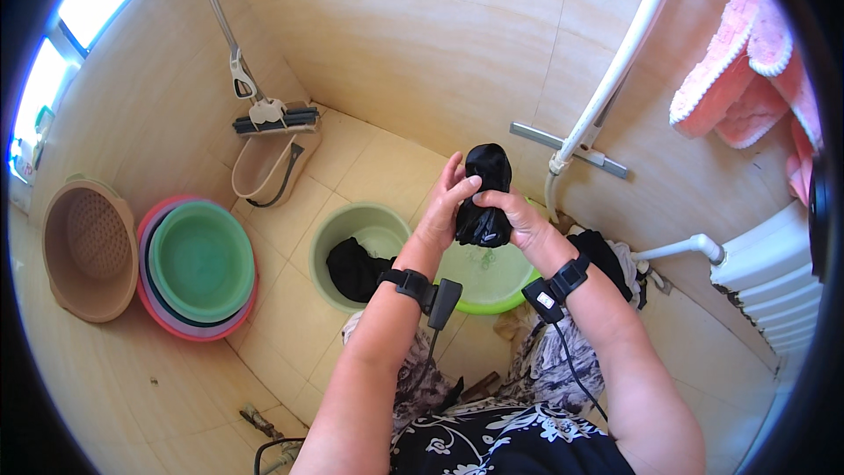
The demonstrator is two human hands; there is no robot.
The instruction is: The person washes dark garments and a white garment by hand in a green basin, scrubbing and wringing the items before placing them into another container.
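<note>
A bunched black cloth [485, 193], shiny as if wet, is held up between both my hands. My left hand [447, 204] grips its left side, thumb across the front and the other fingers partly raised. From the right, my right hand [520, 216] closes on it with the thumb on the front. Which kind of garment it is, I cannot tell. Below it stands a bright green basin [479, 307] with water in it, partly covered by my hands and wrists. A pale green basin [322, 243] to its left contains another black cloth [353, 271].
Stacked basins [251, 295] and a brown basin [92, 255] lean along the left wall. A sponge mop [268, 112] stands in a beige bucket [255, 171]. Dark and white clothes [602, 259] lie beside a white pipe [681, 250]. Pink towels [747, 79] hang above a radiator [778, 255].
</note>
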